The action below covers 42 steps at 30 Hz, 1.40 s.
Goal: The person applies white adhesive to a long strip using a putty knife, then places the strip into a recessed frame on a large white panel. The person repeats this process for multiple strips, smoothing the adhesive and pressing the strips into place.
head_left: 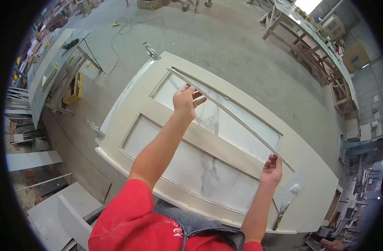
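We list one thin strip (237, 115), slanting from upper centre to right of frame, pinched by left hand (185, 101) and right hand (271, 171) over a cream panel (214, 146). Lower right, a yellow-and-black-handled tool (278, 218) and translucent sheet (290, 188) lie on it; forearms (158, 146) block part. We note a tool-strewn bench (49, 67) upper left, a long bench (311, 31) upper right.

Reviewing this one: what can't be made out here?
In the head view:
Part of the nearer marbled panel, hidden behind the left forearm.
The bit of thin strip covered by the right hand.
The rest of the right sleeve, cut off by the lower edge.
Small items on the upper-right bench: too small to identify.
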### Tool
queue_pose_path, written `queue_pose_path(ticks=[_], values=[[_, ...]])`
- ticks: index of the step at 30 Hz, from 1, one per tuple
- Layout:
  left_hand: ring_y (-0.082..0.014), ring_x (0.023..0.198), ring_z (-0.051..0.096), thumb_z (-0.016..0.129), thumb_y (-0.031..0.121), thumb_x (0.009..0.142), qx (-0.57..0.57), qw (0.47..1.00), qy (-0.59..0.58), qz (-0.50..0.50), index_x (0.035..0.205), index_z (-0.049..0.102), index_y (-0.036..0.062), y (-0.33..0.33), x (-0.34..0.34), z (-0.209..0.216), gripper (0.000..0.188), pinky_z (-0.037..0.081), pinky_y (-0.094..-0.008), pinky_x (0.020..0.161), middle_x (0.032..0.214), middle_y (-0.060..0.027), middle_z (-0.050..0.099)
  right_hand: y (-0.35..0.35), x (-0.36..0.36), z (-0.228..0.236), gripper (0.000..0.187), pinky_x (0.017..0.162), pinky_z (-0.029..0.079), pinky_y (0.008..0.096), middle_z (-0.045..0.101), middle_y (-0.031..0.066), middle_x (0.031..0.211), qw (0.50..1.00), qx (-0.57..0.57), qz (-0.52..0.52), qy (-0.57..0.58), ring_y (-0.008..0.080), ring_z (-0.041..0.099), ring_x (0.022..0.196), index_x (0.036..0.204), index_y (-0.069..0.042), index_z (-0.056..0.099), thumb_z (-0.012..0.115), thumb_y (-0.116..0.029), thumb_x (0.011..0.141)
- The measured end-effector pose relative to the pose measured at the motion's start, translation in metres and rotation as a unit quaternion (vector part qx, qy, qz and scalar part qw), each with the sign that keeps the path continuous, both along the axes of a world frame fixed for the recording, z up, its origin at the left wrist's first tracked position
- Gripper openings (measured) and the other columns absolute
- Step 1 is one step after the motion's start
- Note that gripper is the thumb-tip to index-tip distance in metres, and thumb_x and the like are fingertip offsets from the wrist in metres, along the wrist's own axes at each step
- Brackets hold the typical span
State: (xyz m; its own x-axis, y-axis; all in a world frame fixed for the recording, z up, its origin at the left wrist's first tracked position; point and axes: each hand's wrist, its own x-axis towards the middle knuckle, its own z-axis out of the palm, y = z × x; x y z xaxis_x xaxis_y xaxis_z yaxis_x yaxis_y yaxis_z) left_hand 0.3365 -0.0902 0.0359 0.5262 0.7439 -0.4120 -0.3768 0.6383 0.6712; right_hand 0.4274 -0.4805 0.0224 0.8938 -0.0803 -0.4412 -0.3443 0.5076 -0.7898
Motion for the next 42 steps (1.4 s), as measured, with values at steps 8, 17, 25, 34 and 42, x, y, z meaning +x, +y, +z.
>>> queue_pose_path(ticks=[8, 17, 25, 34, 42], values=[[-0.0227, 0.081, 0.07, 0.059, 0.016, 0.104, -0.04, 0.992, 0.111, -0.033, 0.113, 0.064, 0.0008, 0.081, 0.045, -0.073, 0.018, 0.064, -0.0397, 0.066, 0.102, -0.0113, 0.071, 0.047, 0.067, -0.037, 0.019, 0.072, 0.059, 0.0246, 0.074, 0.005, 0.1, 0.997, -0.053, -0.001, 0.049, 0.0168, 0.073, 0.095, 0.107, -0.004, 0.069, 0.067, -0.022, 0.105], [-0.0222, 0.079, 0.07, 0.061, 0.017, 0.103, -0.035, 0.992, 0.11, -0.053, 0.114, 0.063, 0.0001, 0.098, 0.049, -0.082, 0.02, 0.064, -0.0393, 0.066, 0.103, -0.0116, 0.072, 0.053, 0.1, -0.063, 0.019, 0.072, 0.059, 0.0245, 0.074, 0.0041, 0.101, 0.995, -0.07, 0.012, 0.072, 0.0168, 0.073, 0.096, 0.107, -0.005, 0.069, 0.069, -0.023, 0.104], [-0.0226, 0.074, 0.07, 0.061, 0.017, 0.104, -0.047, 0.991, 0.115, -0.052, 0.114, 0.063, 0.0008, 0.103, 0.051, -0.082, 0.019, 0.064, -0.0408, 0.062, 0.102, -0.0116, 0.071, 0.06, 0.106, -0.062, 0.019, 0.071, 0.059, 0.0243, 0.074, 0.0052, 0.101, 0.995, -0.077, 0.021, 0.067, 0.0168, 0.073, 0.095, 0.107, -0.004, 0.069, 0.07, -0.022, 0.103], [-0.0239, 0.073, 0.069, 0.059, 0.015, 0.103, -0.047, 0.991, 0.117, -0.052, 0.116, 0.058, -0.0023, 0.103, 0.052, -0.082, 0.022, 0.062, -0.0406, 0.059, 0.107, -0.0141, 0.068, 0.062, 0.116, -0.058, 0.016, 0.07, 0.06, 0.0242, 0.075, 0.0043, 0.1, 0.994, -0.079, 0.027, 0.066, 0.0165, 0.073, 0.094, 0.104, -0.005, 0.07, 0.069, -0.021, 0.104], [-0.0256, 0.074, 0.07, 0.059, 0.016, 0.103, -0.046, 0.987, 0.137, -0.065, 0.116, 0.058, -0.0024, 0.106, 0.051, -0.08, 0.023, 0.062, -0.041, 0.058, 0.105, -0.0143, 0.068, 0.069, 0.119, -0.053, 0.018, 0.071, 0.057, 0.025, 0.073, 0.0045, 0.103, 0.994, -0.082, 0.032, 0.07, 0.0172, 0.071, 0.093, 0.108, -0.003, 0.068, 0.068, -0.02, 0.104]])
